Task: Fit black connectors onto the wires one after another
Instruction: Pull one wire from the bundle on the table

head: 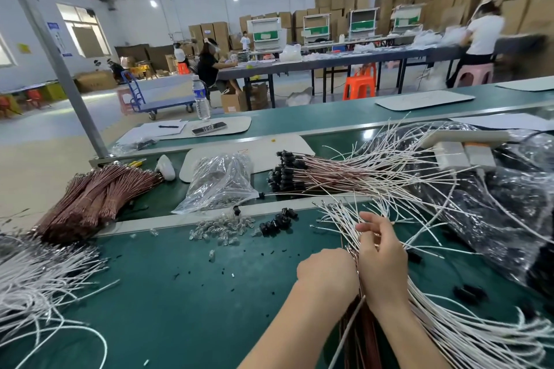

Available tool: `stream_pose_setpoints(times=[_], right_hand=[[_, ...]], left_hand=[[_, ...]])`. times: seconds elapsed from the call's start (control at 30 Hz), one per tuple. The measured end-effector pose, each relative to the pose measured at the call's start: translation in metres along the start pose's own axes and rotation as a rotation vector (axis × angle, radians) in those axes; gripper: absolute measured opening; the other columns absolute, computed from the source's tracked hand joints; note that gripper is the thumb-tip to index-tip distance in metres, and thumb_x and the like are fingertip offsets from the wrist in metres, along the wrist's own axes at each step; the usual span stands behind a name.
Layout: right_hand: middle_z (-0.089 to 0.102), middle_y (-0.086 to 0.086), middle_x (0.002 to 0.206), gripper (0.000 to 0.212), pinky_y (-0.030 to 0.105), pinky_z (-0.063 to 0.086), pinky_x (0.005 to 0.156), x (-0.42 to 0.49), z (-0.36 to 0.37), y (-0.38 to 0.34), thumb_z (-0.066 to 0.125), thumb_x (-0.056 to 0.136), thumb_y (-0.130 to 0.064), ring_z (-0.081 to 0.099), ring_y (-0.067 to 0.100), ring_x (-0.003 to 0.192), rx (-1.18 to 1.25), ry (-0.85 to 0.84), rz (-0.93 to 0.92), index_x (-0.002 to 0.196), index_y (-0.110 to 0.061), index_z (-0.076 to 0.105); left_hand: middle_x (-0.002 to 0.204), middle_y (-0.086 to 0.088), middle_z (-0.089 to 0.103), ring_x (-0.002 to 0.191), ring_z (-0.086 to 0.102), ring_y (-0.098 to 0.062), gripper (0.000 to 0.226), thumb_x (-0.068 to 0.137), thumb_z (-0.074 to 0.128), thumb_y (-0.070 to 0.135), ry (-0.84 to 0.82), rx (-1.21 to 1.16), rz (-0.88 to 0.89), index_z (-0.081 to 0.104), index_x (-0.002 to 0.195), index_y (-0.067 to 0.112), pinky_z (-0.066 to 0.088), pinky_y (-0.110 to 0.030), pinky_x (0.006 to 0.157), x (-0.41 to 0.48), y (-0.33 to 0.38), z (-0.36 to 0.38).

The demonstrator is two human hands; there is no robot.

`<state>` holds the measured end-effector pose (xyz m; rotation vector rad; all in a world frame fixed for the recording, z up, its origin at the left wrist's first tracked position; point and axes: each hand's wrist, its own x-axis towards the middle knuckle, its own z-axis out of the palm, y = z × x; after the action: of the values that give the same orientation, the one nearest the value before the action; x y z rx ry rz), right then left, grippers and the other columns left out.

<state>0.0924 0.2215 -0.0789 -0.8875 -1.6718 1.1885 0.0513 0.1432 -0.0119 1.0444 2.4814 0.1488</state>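
Currently the wires [341,220] at lower right are gripped by the left hand [326,272] and pinched in the right hand [380,260]. Tangled strands may be dragged, scattering the black connectors [277,223] at centre.

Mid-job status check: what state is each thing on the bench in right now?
left hand: gripping the wire bundle.
right hand: fingers curled among the bundle's white ends.
wire bundle: held, ends fanned out.
loose black connectors: heaped, unfitted.
fitted wires: piled, connectors on their ends.
plastic bag: lying crumpled, partly full.
water bottle: upright, capped.
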Motion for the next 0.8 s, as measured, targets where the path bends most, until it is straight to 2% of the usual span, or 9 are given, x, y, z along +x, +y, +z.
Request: stream_pose_setpoints(times=[0.1, 0.17, 0.27, 0.33, 0.43, 0.53, 0.63, 0.7, 0.8], right_hand=[[0.067, -0.012, 0.097, 0.033, 0.028, 0.042, 0.064, -0.001, 0.001, 0.001, 0.049, 0.096, -0.005, 0.062, 0.014, 0.076, 0.001, -0.001, -0.010, 0.108, -0.033, 0.061], [0.066, -0.012, 0.096, 0.034, 0.029, 0.043, 0.065, -0.002, 0.001, 0.002, 0.050, 0.095, -0.003, 0.061, 0.015, 0.076, 0.001, 0.001, -0.020, 0.109, -0.032, 0.061], [0.065, -0.013, 0.096, 0.034, 0.028, 0.043, 0.065, -0.002, 0.002, 0.004, 0.050, 0.096, -0.003, 0.061, 0.013, 0.073, -0.007, -0.003, -0.035, 0.111, -0.032, 0.061], [0.065, -0.014, 0.096, 0.034, 0.024, 0.041, 0.062, -0.003, 0.002, 0.003, 0.050, 0.096, -0.004, 0.058, 0.008, 0.068, -0.010, -0.006, -0.048, 0.110, -0.033, 0.061], [0.066, -0.013, 0.094, 0.034, 0.025, 0.043, 0.063, -0.002, 0.003, 0.003, 0.051, 0.095, -0.003, 0.058, 0.005, 0.071, -0.015, -0.013, -0.055, 0.109, -0.032, 0.062], [0.066, -0.012, 0.094, 0.034, 0.030, 0.046, 0.066, -0.002, 0.003, 0.006, 0.051, 0.094, -0.002, 0.059, 0.010, 0.075, 0.000, -0.024, -0.050, 0.112, -0.028, 0.064], [0.066, -0.013, 0.094, 0.035, 0.031, 0.046, 0.067, -0.003, 0.003, 0.005, 0.051, 0.094, -0.002, 0.060, 0.011, 0.075, -0.011, -0.019, -0.052, 0.112, -0.030, 0.064], [0.066, -0.013, 0.095, 0.036, 0.030, 0.046, 0.068, -0.003, 0.003, 0.004, 0.051, 0.094, -0.002, 0.059, 0.007, 0.076, -0.026, -0.014, -0.063, 0.112, -0.030, 0.063], [0.065, -0.012, 0.098, 0.035, 0.025, 0.043, 0.067, -0.005, 0.003, 0.005, 0.050, 0.096, -0.003, 0.058, 0.002, 0.079, -0.041, -0.015, -0.085, 0.113, -0.030, 0.063]], left_hand=[[0.086, -0.006, 0.062, 0.088, 0.062, -0.033, 0.027, 0.095, 0.048, 0.006, -0.056, 0.046, -0.009, 0.042, 0.071, 0.015, 0.045, -0.035, 0.077, 0.004, 0.001, -0.001], [0.079, -0.003, 0.056, 0.082, 0.056, -0.028, 0.024, 0.095, 0.051, 0.011, -0.049, 0.031, -0.023, 0.044, 0.073, 0.014, 0.045, -0.034, 0.075, 0.006, 0.001, 0.002], [0.106, -0.010, 0.065, 0.094, 0.060, -0.030, 0.010, 0.096, 0.053, 0.014, -0.004, -0.027, -0.023, 0.048, 0.087, 0.012, 0.043, -0.034, 0.073, 0.007, -0.002, 0.010], [0.112, -0.013, 0.063, 0.100, 0.062, -0.032, 0.006, 0.098, 0.053, 0.017, 0.025, -0.065, -0.016, 0.054, 0.097, 0.011, 0.043, -0.035, 0.073, 0.006, -0.004, 0.013], [0.122, -0.014, 0.060, 0.113, 0.060, -0.034, 0.022, 0.097, 0.050, 0.011, 0.083, 0.030, 0.001, 0.059, 0.117, 0.009, 0.040, -0.035, 0.076, 0.004, -0.002, 0.015], [0.126, -0.011, 0.060, 0.118, 0.058, -0.032, 0.027, 0.097, 0.049, 0.010, 0.097, 0.152, 0.023, 0.058, 0.122, 0.011, 0.035, -0.035, 0.077, 0.002, 0.004, 0.012], [0.122, -0.008, 0.064, 0.115, 0.060, -0.030, 0.017, 0.096, 0.050, 0.010, 0.032, 0.135, -0.020, 0.060, 0.108, 0.015, 0.036, -0.034, 0.079, 0.009, 0.004, 0.010], [0.103, -0.005, 0.064, 0.102, 0.061, -0.029, 0.004, 0.095, 0.052, 0.014, -0.003, 0.089, -0.044, 0.052, 0.093, 0.017, 0.039, -0.033, 0.077, 0.013, 0.000, 0.011], [0.078, -0.003, 0.052, 0.078, 0.054, -0.027, 0.021, 0.097, 0.055, 0.024, -0.013, 0.028, -0.034, 0.047, 0.082, 0.012, 0.043, -0.033, 0.071, 0.015, -0.010, 0.013]])
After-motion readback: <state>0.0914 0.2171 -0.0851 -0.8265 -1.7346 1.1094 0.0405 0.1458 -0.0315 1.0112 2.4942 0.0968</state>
